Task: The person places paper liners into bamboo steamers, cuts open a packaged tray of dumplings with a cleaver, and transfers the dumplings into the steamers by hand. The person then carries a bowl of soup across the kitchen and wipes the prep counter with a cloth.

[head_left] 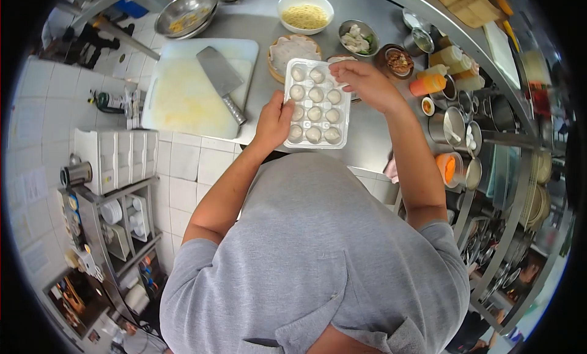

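Observation:
A clear plastic tray (317, 145) of pale round dough balls is held up over the edge of the steel counter, in front of my body. My left hand (273, 122) grips its left side, with the thumb over the rim. At the tray's upper right corner is my right hand (364, 83), fingers stretched out and apart. Its fingertips partly hide the corner compartment, so I cannot tell what lies there. Just beyond the tray is a round wooden-rimmed board with a pale flat layer (292, 50).
A cleaver (220, 78) lies on the white cutting board (165, 100) at left. Farther back stand a metal bowl (186, 14), a white bowl of noodles (306, 17) and a bowl of pale pieces with greens (359, 39). Squeeze bottles (428, 85) and steel pots line the right.

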Motion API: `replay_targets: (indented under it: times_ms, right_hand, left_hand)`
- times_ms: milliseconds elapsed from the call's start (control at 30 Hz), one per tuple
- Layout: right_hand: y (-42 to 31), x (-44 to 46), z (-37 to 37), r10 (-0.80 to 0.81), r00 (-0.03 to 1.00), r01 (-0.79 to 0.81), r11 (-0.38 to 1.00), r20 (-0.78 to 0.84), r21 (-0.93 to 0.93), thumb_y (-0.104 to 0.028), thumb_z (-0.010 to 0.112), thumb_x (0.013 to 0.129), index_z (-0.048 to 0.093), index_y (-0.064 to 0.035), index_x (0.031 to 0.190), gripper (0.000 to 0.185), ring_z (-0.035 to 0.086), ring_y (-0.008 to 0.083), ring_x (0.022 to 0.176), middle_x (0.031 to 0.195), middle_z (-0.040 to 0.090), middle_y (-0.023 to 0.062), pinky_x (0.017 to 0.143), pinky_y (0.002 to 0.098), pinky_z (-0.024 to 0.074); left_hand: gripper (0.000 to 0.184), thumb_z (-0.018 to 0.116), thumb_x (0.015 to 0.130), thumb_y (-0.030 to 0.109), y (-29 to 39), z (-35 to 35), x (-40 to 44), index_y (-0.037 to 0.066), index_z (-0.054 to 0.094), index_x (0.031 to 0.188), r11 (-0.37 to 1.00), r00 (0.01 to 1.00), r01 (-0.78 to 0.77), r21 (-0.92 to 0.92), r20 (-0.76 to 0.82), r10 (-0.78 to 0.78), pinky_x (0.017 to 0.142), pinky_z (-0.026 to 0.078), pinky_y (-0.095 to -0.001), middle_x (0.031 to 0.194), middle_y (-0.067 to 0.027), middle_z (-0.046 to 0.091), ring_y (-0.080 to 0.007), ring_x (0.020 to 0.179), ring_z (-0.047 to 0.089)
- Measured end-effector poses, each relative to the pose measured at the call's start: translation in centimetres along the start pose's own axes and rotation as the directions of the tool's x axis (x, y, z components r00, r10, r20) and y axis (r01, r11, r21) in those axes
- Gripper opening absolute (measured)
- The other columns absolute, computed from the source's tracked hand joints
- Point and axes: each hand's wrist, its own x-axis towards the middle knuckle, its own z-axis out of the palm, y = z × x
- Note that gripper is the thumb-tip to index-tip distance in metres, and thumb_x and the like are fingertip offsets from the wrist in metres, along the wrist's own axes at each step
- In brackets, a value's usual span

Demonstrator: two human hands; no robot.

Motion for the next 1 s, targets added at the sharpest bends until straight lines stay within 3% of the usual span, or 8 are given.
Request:
replay_targets:
  times_ms: [33,167,333,500,633,800,867,1000]
  right_hand:
    - [0.0,-0.1,0.4,0.062,0.998,-0.066,0.981,0.026,0.182,-0.02,0.06,0.113,0.073,0.0001,0.138,0.035,0.069,0.0156,0.121,0.131,0.074,0.0064,0.101,0.0345,0.0587]
    - [2.7,2.6,3.5,-0.05,0.999,0.049,0.998,0.022,0.027,-0.017,0.057,0.114,0.07,-0.001,0.143,0.035,0.067,0.0173,0.129,0.137,0.072,0.0084,0.106,0.0359,0.0582]
    - [3.1,4.4,9.2,-0.089,0.964,0.013,0.958,0.25,0.288,-0.019,0.059,0.112,0.071,-0.0002,0.141,0.036,0.07,0.0177,0.121,0.131,0.075,0.008,0.103,0.0351,0.0591]
    - [4.3,5.6,11.9,-0.046,0.96,0.02,0.995,0.276,0.097,-0.014,0.055,0.115,0.07,0.0016,0.141,0.033,0.07,0.0195,0.127,0.132,0.075,0.0098,0.106,0.0358,0.059]
    - [7.3,5.4,12.8,0.032,0.958,-0.156,0.892,0.286,0.424,-0.015,0.055,0.116,0.071,0.0007,0.138,0.031,0.072,0.0191,0.122,0.132,0.075,0.0124,0.105,0.0349,0.0594]
    - [8.5,4.5,15.7,-0.056,0.995,0.006,0.858,0.081,0.514,-0.014,0.056,0.116,0.072,0.0001,0.138,0.031,0.074,0.0196,0.118,0.125,0.078,0.0129,0.103,0.0344,0.06]
    - [9.6,4.3,16.7,-0.16,0.963,0.166,0.986,0.219,-0.011,-0.014,0.06,0.112,0.074,0.0011,0.132,0.029,0.076,0.0249,0.113,0.121,0.08,0.0136,0.103,0.0386,0.0591]
    - [9.0,2.1,15.3,-0.205,0.979,0.205,0.973,-0.011,0.106,-0.015,0.06,0.11,0.076,-0.0001,0.13,0.029,0.078,0.0332,0.108,0.118,0.081,0.0181,0.098,0.0418,0.0601]
  left_hand:
    - [0.024,0.06,0.113,0.021,-0.4,-0.3,-0.7,-0.001,0.054,0.107,1.0,1.0,0.012,-0.002,-0.013,-0.012,0.072,0.05,-0.0491,0.084,-0.0251,0.065,-0.04,0.076,0.064]
    - [0.023,0.06,0.113,0.02,-2.0,-0.6,-3.1,0.0,0.053,0.105,0.998,0.995,0.052,-0.037,-0.088,-0.055,0.071,0.05,-0.0471,0.083,-0.023,0.064,-0.0339,0.074,0.063]
    - [0.024,0.06,0.114,0.02,-4.6,-0.4,-6.5,0.0,0.052,0.103,0.986,0.979,0.166,-0.015,-0.117,-0.166,0.068,0.049,-0.0451,0.08,-0.0196,0.062,-0.0282,0.072,0.059]
    - [0.026,0.061,0.115,0.02,-7.2,1.2,-8.8,0.001,0.05,0.1,0.976,0.95,0.198,-0.093,-0.227,-0.215,0.065,0.046,-0.0433,0.076,-0.0154,0.055,-0.0239,0.069,0.053]
    - [0.028,0.063,0.114,0.02,-7.2,1.8,-10.2,0.001,0.049,0.1,0.966,0.919,0.243,-0.087,-0.297,-0.258,0.064,0.046,-0.0449,0.076,-0.0158,0.055,-0.0247,0.068,0.053]
    - [0.038,0.07,0.11,0.033,-4.9,-1.2,-9.4,-0.004,0.066,0.103,0.881,0.902,0.422,0.213,-0.001,-0.432,0.074,0.054,-0.0446,0.086,-0.0213,0.071,-0.0324,0.077,0.068]
    - [0.039,0.071,0.105,0.033,-4.6,-3.5,-7.9,-0.005,0.074,0.096,0.838,0.9,0.21,0.504,0.235,-0.367,0.078,0.056,-0.0526,0.091,-0.0292,0.074,-0.0447,0.086,0.072]
    - [0.025,0.067,0.1,0.022,-1.1,-6.3,-2.4,0.0,0.075,0.093,0.747,0.978,0.179,0.64,-0.03,-0.208,0.079,0.056,-0.0604,0.092,-0.0282,0.074,-0.0514,0.086,0.073]
